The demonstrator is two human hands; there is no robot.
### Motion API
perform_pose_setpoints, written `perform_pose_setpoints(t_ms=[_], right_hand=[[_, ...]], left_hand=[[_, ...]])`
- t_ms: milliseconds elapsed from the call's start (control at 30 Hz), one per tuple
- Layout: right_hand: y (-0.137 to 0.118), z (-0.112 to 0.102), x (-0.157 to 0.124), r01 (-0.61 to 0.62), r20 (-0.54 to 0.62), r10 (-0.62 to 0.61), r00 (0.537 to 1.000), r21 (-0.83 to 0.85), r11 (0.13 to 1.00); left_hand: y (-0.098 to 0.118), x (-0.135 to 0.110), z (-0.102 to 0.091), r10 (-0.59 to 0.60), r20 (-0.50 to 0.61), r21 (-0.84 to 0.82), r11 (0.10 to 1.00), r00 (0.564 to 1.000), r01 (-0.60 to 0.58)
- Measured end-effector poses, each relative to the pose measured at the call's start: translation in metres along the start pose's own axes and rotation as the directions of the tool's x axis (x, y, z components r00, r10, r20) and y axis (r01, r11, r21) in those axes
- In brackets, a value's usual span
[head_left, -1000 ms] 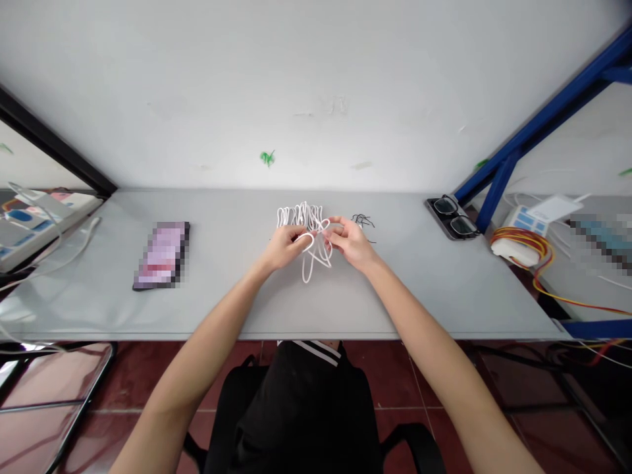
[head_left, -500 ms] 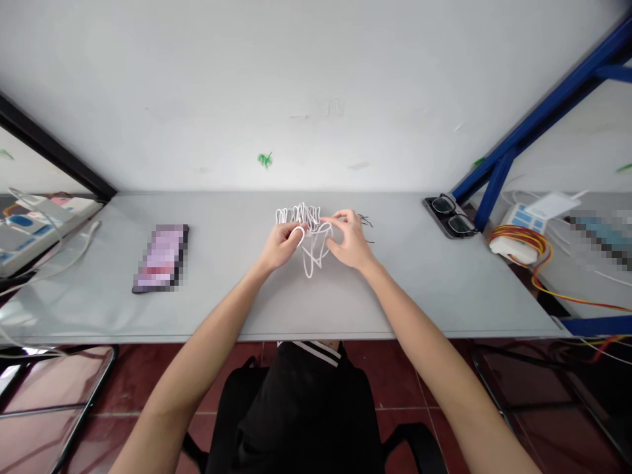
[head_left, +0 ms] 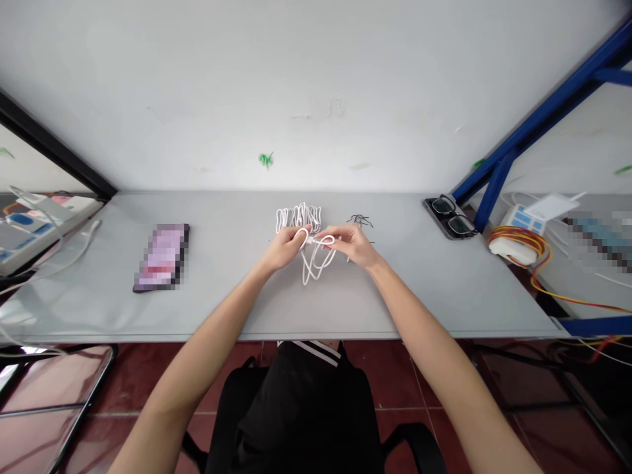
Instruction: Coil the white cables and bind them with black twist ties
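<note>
A loose white cable [head_left: 316, 266] hangs in loops between my two hands, above the grey table. My left hand [head_left: 288, 247] is closed, pinching one loop of it between thumb and fingers. On the other side my right hand [head_left: 351, 242] is closed too, its fingertips on another loop close to the left fingertips. Just behind the hands lies a row of coiled white cables [head_left: 299, 215]. Several thin black ties [head_left: 360, 220] lie beyond the right hand, partly covered by it.
A phone [head_left: 162, 258] with a blurred screen lies on the table [head_left: 222, 210] at left. Glasses on a dark phone-like slab [head_left: 450, 216] rest at the right, near a blue frame [head_left: 494, 181]. Power strips [head_left: 34, 227] and cords flank both sides; a white wall stands behind.
The fingers of my right hand have closed on the cable, having been spread apart before. The cable loops have shifted slightly, and more of the black ties shows.
</note>
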State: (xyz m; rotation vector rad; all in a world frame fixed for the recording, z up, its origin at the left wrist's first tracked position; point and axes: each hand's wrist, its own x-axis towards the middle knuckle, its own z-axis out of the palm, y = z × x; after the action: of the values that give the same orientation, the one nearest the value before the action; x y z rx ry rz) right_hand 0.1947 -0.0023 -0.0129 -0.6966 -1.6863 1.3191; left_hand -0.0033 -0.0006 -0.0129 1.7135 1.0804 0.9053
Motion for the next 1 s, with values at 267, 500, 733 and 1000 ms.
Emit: perform_pose_setpoints(t_ms=[267, 500, 733, 1000], right_hand=[[-0.002, 0.000, -0.001, -0.063, 0.013, 0.063, 0.998, 0.019, 0.998], [-0.006, -0.001, -0.003, -0.131, 0.184, 0.104, 0.978, 0.146, 0.981], [-0.003, 0.005, -0.004, -0.251, 0.354, 0.213, 0.911, 0.064, 0.966], [-0.013, 0.011, -0.004, -0.021, 0.289, 0.059, 0.955, -0.132, 0.991]], left_hand=[[0.000, 0.000, -0.003, -0.054, -0.025, -0.055, 0.997, 0.998, 0.053], [0.002, -0.002, -0.001, -0.101, 0.000, 0.036, 0.994, 0.995, 0.101], [0.001, -0.001, 0.002, -0.058, 0.005, 0.028, 0.998, 0.998, 0.058], [0.004, -0.001, 0.001, -0.137, -0.033, 0.002, 0.990, 0.990, 0.138]])
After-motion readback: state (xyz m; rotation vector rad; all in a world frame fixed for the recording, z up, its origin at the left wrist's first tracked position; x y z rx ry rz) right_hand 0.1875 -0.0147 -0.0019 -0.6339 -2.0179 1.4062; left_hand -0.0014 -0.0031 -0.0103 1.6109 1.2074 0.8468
